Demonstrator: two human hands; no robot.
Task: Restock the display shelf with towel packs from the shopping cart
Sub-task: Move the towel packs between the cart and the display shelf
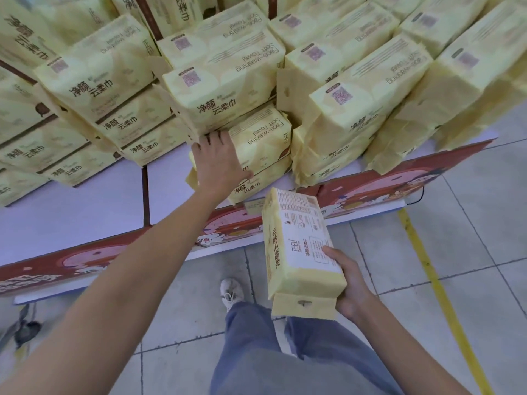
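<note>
At the far left, towel packs (94, 89) sit in slanted stacks on the white shelf (85, 206), printed faces turned outward, apparently so shoppers can read them. Near the middle the stacks drop to a lower spot, and the left hand (218, 161) reaches into it. It lies flat with straight fingers on the low pack (259, 143), the fingertips slipping just under the pack above (222, 92). It seems to be steadying or squaring that stack so another pack can go on.

To the right and nearer the body, the right hand (352, 283) grips the spare pack (299, 246) by its lower end, thumb across the printed back and fingers behind. The pack is held upright over the floor, just in front of the shelf's red front panel (376, 183), likely kept ready for the spot being prepared. Further right, more stacks fill the shelf. The cart is out of view.
</note>
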